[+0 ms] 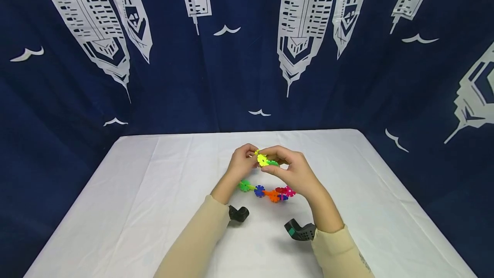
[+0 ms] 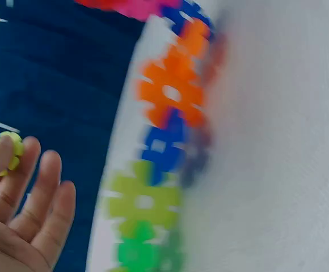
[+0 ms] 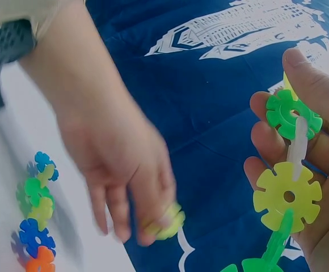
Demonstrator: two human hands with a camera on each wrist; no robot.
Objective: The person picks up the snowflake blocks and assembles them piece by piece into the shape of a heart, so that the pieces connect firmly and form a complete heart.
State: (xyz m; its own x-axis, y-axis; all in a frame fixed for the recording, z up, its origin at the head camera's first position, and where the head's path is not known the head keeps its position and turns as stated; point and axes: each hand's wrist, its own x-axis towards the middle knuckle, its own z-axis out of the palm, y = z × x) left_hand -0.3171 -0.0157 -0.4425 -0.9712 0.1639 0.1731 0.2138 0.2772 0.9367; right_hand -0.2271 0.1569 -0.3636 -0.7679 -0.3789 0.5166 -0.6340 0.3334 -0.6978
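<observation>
In the head view my left hand [image 1: 240, 164] and right hand [image 1: 291, 170] are raised close together above the table. The left hand pinches a small yellow flower-shaped disc [image 2: 17, 148] between thumb and finger, its other fingers loosely bent. My right hand [image 3: 323, 136] holds a short chain of interlocking flower discs; a green disc [image 3: 285, 113], a whitish disc [image 3: 297, 144], a yellow disc [image 3: 278, 199] and more green show. The chain's upper end sits by the thumb, where a yellow piece is mostly hidden. Both held pieces are apart in the right wrist view.
A longer chain of linked flower discs lies on the white table [image 1: 154, 209] nearer me, with green, blue [image 1: 259, 191], orange [image 1: 274, 196] and pink [image 1: 289, 191] pieces. Black wrist camera mounts [image 1: 301, 231] hang below both sleeves. A dark blue patterned curtain [image 1: 239, 76] stands behind.
</observation>
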